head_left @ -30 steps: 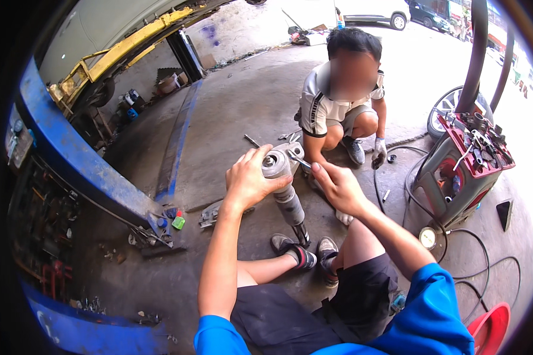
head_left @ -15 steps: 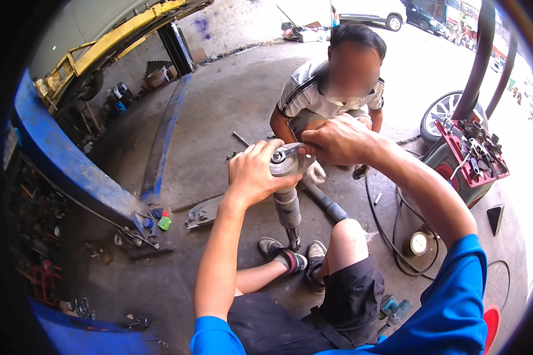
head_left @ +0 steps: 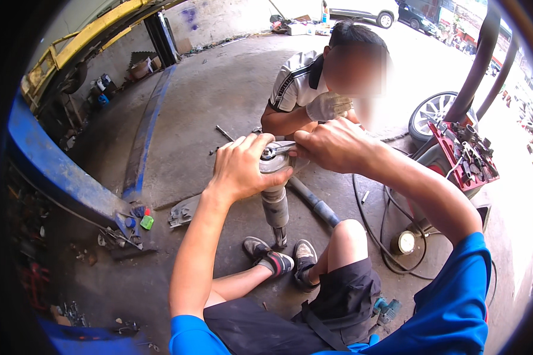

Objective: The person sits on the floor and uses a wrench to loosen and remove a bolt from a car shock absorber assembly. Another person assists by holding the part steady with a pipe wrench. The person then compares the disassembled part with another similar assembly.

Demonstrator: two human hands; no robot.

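Observation:
A grey shock absorber strut (head_left: 275, 207) stands upright between my legs, its lower end down by my shoes. My left hand (head_left: 238, 164) wraps around the left side of its round metal top mount (head_left: 273, 178), thumb along the near edge. My right hand (head_left: 333, 144) grips a wrench (head_left: 285, 146) from the right. The wrench's ring end sits over the nut at the centre of the mount; the rest of it is partly hidden under my right fingers.
Opposite me a person (head_left: 296, 83) crouches, a gloved hand (head_left: 328, 107) raised. A pipe (head_left: 314, 204) lies behind the strut. On the right are a red tool tray (head_left: 465, 157), hoses, a round gauge (head_left: 404, 242) and a wheel (head_left: 432, 115). A blue lift post (head_left: 65, 168) stands left.
The co-worker's gloved hand has come up from beside the strut to near their head. My hands keep their grips, and the wrench has turned slightly. The whole view has shifted a little.

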